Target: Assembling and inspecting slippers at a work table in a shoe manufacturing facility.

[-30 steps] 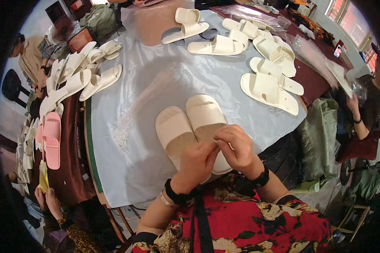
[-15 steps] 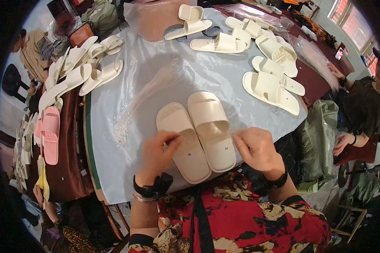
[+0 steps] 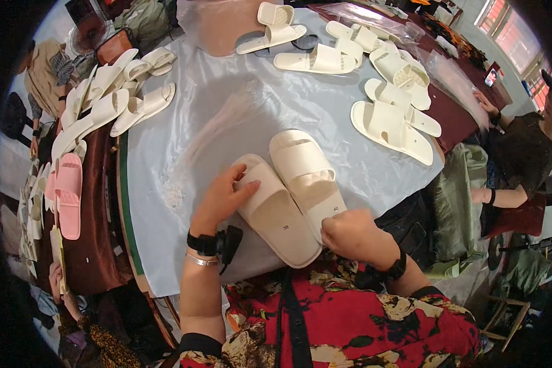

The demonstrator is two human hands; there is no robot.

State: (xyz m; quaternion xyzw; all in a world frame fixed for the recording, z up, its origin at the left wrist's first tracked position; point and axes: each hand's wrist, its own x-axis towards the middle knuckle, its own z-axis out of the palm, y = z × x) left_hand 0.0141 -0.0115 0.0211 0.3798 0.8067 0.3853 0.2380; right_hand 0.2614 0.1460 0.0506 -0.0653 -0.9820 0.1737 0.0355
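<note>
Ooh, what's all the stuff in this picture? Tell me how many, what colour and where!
Front slippers: two, cream, by the hands
Other slippers: many, overlapping, cream, left, far side and right
Pink slippers: two seen, pink, left, one partly hidden
Plastic sheet: one, pale grey, middle
Tablecloth: one on the left, brown
Fan: one, dark, upper left
Window: one, reddish panes, upper right
Wooden stool: one, brown, lower right
Other people: at least three, mixed clothes, left, lower left and right
Flowery clothes: red, black and cream, bottom
Wristbands: two, black, one per wrist
Left hand: one, on the left front slipper
Right hand: one, curled, near the right one's heel
</note>
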